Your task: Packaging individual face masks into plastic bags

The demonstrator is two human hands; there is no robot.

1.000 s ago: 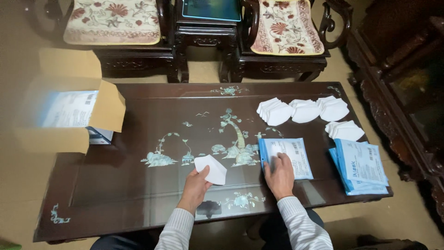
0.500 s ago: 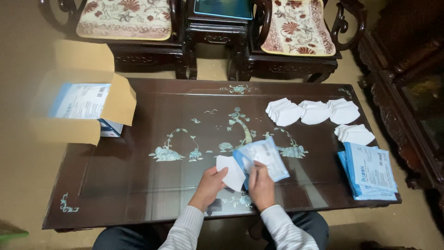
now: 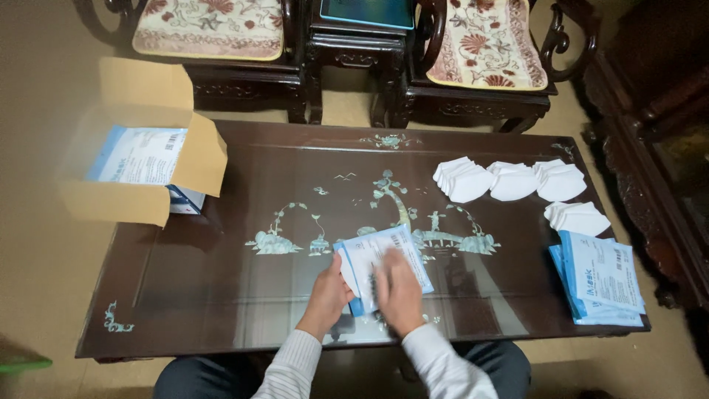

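Both hands now nearer the table's point(image 3: 221, 295) front edge, left hand point(image 3: 327, 294) and blurred right hand point(image 3: 397, 290) apparently gripping a blue-and-white packet point(image 3: 384, 255), white mask hidden behind it.

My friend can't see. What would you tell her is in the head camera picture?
Two hands, the left hand and right hand, hold a blue-and-white flat packet over a dark inlaid table. To the right lie piles of white folded masks and a stack of packets; an open cardboard box sits at the left.
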